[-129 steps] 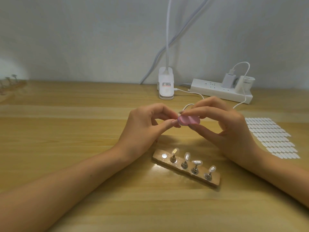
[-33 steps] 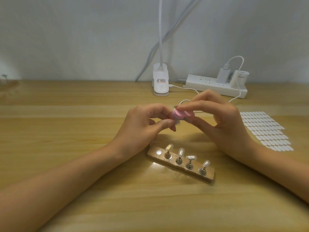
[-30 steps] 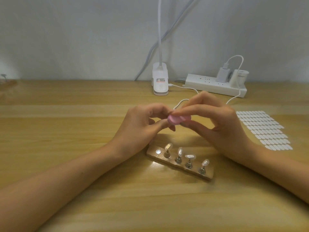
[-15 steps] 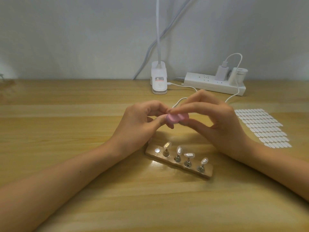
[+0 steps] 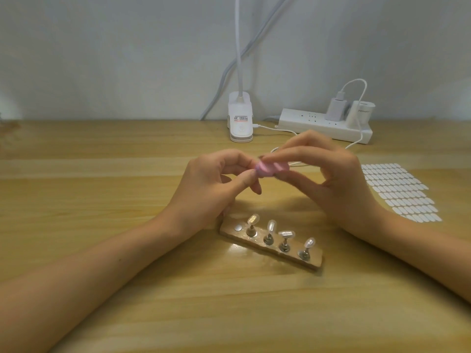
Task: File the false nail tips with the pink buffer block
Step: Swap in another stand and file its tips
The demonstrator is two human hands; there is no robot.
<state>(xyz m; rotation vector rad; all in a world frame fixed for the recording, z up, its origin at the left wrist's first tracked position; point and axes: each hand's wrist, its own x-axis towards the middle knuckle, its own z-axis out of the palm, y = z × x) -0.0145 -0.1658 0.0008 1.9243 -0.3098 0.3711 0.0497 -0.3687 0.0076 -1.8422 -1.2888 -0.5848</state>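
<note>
Pink buffer block (image 5: 271, 169): hovering over the middle of the desk (image 5: 102, 200), long axis paralleling the far edge.
Right hand (image 5: 339, 186): pinching it, thumb beneath.
Left hand (image 5: 211, 189): curling fingers at its left end; contents indiscernible.

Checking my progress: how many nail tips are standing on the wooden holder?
4 on the wooden holder: leftmost tip, second, third, rightmost. Another may be hidden behind the fingers.
</note>
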